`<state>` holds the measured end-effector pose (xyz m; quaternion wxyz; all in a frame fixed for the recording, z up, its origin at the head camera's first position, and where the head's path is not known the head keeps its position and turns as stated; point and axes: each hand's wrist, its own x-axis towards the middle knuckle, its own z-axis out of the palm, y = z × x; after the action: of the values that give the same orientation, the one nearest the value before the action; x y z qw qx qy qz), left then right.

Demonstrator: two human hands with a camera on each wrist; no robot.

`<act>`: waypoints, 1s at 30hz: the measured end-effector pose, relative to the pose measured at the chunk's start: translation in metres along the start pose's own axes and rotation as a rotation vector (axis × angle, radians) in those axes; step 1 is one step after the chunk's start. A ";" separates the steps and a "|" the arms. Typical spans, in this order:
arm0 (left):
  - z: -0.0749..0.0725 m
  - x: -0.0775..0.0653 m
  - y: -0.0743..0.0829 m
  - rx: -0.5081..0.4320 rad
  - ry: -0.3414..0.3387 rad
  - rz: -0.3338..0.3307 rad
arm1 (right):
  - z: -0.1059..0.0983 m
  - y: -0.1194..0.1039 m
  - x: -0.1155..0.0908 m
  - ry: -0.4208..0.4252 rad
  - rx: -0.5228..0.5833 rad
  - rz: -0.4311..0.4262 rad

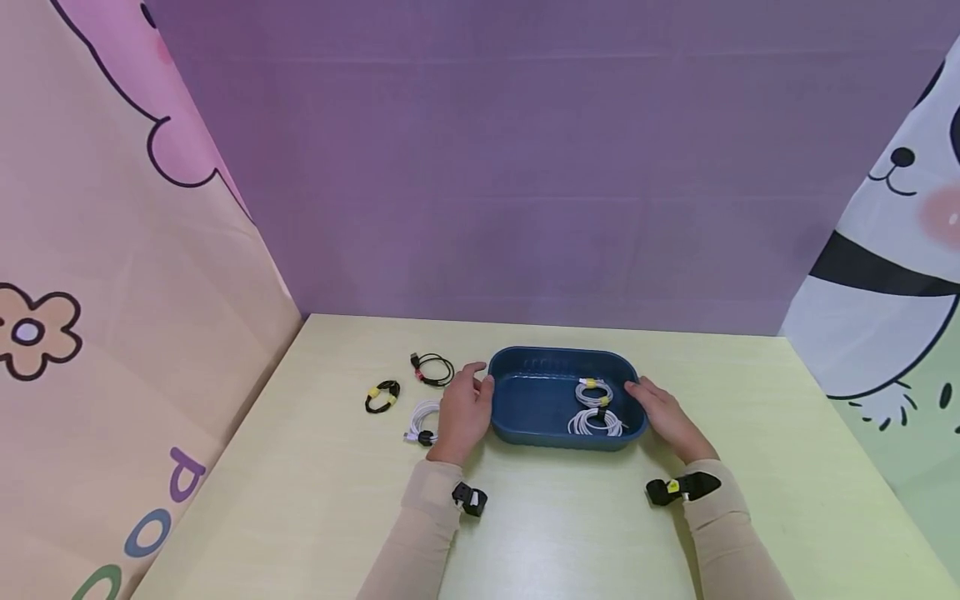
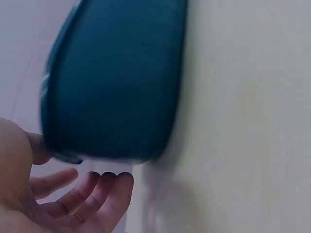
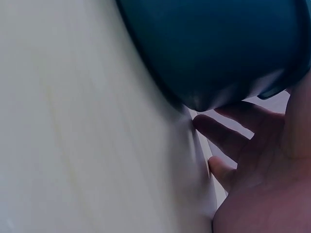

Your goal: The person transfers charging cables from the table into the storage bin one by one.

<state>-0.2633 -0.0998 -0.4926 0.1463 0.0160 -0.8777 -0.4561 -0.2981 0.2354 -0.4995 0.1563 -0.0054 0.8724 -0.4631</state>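
Observation:
Between the two hands sits a dark blue plastic tray (image 1: 532, 408) with rounded corners. Inside its right half lie a grey coiled cable (image 1: 592, 404) with yellow ties and a white coiled cable (image 1: 612, 423) with a black tie. My left hand (image 1: 462, 417) is at the tray's left end, thumb at the rim. In the left wrist view its fingers (image 2: 119, 194) are spread loosely, a gap away from the end wall. My right hand (image 1: 670, 417) holds the right end, thumb over the rim and fingers (image 3: 226, 133) against the outer wall.
Left of the tray lie a black cable (image 1: 389, 384) with yellow ties, a black cable (image 1: 449, 367) with a red tie and another white coiled cable (image 1: 423, 407), partly behind the left hand. Purple cloth (image 1: 480, 167) rises at the table's back; printed cloths flank both sides.

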 end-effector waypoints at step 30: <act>-0.063 0.010 -0.039 0.206 0.018 -0.067 | -0.001 0.003 0.002 -0.009 0.009 0.009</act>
<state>-0.2599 -0.1749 -0.4876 0.1364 0.0646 -0.9175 -0.3679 -0.2995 0.2379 -0.5016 0.1622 -0.0029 0.8695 -0.4665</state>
